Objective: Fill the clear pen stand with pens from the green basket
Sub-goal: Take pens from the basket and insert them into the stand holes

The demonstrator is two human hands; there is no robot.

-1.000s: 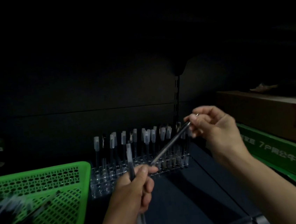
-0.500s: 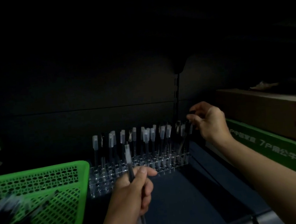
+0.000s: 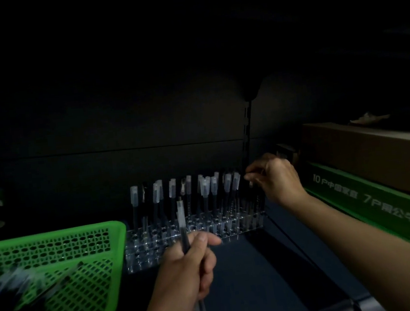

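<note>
A clear pen stand [image 3: 157, 239] sits on a dark shelf with several capped pens upright in its back rows. My left hand [image 3: 185, 271] grips one pen [image 3: 182, 218] held upright in front of the stand. My right hand [image 3: 275, 181] is at the stand's right end, its fingertips pinching the top of a dark pen [image 3: 252, 196] that stands nearly upright there. The green basket [image 3: 101, 242] lies at the lower left with several blurred pens inside.
A green carton [image 3: 371, 203] and a brown carton [image 3: 365, 148] on top of it lie to the right of the stand. A slotted metal upright [image 3: 248, 130] rises behind the stand. The shelf's front edge runs along the bottom right.
My right hand carried its pen from a slant in front of the stand to the stand's right end and stood it upright. My left hand kept its pen, barely moving.
</note>
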